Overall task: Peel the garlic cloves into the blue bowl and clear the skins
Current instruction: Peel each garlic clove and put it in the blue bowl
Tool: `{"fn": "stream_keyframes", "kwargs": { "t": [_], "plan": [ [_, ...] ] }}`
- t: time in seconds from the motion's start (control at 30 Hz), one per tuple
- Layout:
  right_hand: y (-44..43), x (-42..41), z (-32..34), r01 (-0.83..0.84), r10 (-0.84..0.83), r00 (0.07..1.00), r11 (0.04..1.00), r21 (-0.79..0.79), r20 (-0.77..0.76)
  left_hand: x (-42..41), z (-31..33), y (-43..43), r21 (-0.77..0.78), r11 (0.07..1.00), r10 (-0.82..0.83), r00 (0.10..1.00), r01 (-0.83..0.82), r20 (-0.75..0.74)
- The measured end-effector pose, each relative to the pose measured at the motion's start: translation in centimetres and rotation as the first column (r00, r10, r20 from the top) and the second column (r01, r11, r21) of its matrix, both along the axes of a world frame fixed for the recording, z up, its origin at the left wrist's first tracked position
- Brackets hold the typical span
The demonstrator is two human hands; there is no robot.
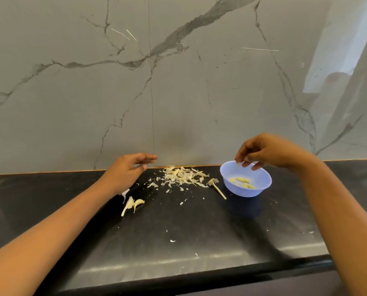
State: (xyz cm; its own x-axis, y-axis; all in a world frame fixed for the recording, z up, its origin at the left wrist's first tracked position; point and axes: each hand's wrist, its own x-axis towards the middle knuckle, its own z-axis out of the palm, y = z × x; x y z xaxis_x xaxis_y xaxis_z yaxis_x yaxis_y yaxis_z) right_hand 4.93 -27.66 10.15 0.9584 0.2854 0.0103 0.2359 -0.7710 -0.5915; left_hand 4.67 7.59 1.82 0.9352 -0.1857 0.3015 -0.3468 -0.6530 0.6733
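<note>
The blue bowl (245, 181) stands on the black counter at the right, with several peeled yellowish cloves (243, 182) inside. My right hand (263, 152) hovers over the bowl's far rim, fingers pointing down; a small pale bit shows at the fingertips, and I cannot tell whether it is held. My left hand (129, 169) hangs relaxed above the counter at the left and holds nothing. Two unpeeled cloves (133, 205) lie just below that hand. A heap of papery skins (181, 176) lies between the hands, near the wall.
A garlic stem with its root end (216, 188) lies left of the bowl. Small skin flakes (172, 240) dot the black counter (199, 231). The marble wall (178, 82) rises right behind the counter, and the counter's front edge runs along the bottom.
</note>
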Motion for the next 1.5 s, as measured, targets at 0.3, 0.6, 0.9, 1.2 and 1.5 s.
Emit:
{"fn": "stream_keyframes", "kwargs": {
  "t": [0.3,0.6,0.9,1.2,1.5],
  "plan": [
    [9.0,-0.1,-0.4,-0.189,0.189,0.975,0.982,-0.011,0.117,0.6,1.6,4.9,0.173,0.981,0.091,0.995,-0.082,-0.047],
    [21.7,1.7,-6.2,-0.526,0.567,0.808,0.817,-0.238,0.159,0.9,1.3,8.8,0.208,0.964,0.190,0.976,-0.164,-0.111],
    [22.2,2.1,-6.8,-0.566,0.627,0.737,0.777,-0.277,0.252,1.1,1.2,8.6,0.225,0.961,0.185,0.978,-0.160,-0.093],
    [16.7,2.8,-5.8,-0.311,0.299,0.950,0.900,0.305,0.086,-0.6,1.8,1.6,-0.142,0.990,-0.001,0.985,-0.024,-0.174],
    [15.4,2.9,-5.9,-0.264,0.297,0.954,0.768,0.583,0.040,-0.8,0.9,-0.6,-0.331,0.943,-0.024,0.994,-0.011,-0.102]
  ]
}}
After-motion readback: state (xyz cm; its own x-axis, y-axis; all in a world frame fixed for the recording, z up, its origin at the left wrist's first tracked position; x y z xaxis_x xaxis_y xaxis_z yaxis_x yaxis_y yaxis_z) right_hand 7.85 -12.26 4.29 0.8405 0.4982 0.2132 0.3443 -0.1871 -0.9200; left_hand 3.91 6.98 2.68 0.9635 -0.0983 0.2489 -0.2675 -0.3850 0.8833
